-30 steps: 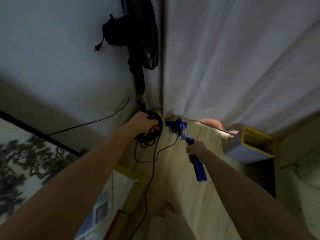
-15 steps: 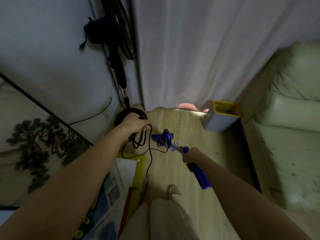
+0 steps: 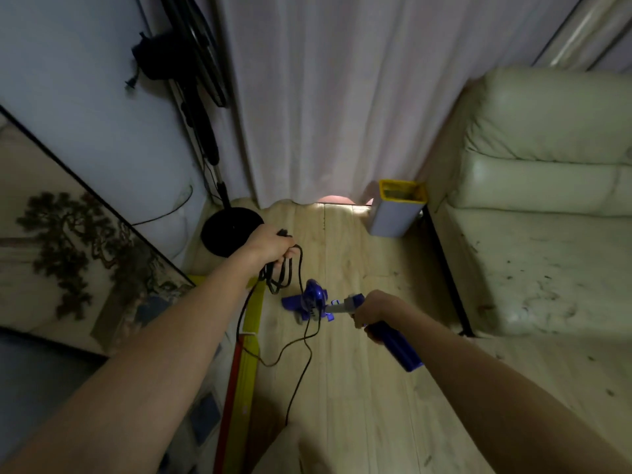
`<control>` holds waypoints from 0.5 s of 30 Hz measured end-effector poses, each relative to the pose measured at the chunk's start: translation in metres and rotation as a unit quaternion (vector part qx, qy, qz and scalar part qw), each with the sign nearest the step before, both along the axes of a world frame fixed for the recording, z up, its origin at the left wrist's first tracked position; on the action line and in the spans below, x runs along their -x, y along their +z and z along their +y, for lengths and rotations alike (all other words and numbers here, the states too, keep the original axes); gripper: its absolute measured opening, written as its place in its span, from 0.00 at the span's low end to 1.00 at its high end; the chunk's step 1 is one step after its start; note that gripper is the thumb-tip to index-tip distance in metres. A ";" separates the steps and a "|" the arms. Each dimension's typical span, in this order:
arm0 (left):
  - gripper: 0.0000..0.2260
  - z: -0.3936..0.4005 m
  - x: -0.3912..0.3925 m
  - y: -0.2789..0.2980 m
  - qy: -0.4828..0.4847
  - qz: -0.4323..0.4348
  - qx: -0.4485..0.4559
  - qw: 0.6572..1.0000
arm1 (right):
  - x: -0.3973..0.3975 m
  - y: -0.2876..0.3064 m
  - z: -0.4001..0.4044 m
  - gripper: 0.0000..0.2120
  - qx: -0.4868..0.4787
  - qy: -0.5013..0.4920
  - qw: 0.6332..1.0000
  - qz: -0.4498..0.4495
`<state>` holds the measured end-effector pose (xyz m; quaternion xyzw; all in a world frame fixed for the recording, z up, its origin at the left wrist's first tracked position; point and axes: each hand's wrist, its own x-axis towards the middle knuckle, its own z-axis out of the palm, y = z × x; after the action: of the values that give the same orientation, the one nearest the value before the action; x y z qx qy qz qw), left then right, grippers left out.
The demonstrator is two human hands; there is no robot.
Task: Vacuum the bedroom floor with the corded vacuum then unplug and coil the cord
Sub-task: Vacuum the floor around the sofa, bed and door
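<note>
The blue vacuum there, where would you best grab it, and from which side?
Best by the long blue handle of the vacuum, from above, where the right hand grips it. The handle slants up from the head on the floor, and the cord trails off to the left.

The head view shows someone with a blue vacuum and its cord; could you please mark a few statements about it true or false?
1. The left hand holds a bunch of looped black cord. True.
2. The right hand is empty. False: it grips the handle of the blue vacuum.
3. The vacuum's head rests on the sofa. False: it sits on the wooden floor, apart from the pale sofa.
4. A yellow-rimmed bin stands by the curtain. True.
5. The standing fan is by the sofa. False: it stands in the far corner to the left of the curtain.
</note>
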<state>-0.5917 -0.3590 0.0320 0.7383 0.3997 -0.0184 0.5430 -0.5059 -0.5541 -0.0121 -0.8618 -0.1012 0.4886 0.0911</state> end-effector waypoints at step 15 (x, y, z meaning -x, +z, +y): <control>0.10 -0.158 0.072 -0.002 -0.028 0.009 -0.005 1.000 | 0.116 0.013 -0.135 0.06 -0.022 -0.090 0.991 0.094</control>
<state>-0.6638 -0.5173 0.0296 0.7515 0.3839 -0.0380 0.5352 -0.6217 -0.6891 0.0011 -0.8155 -0.0256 0.5548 0.1630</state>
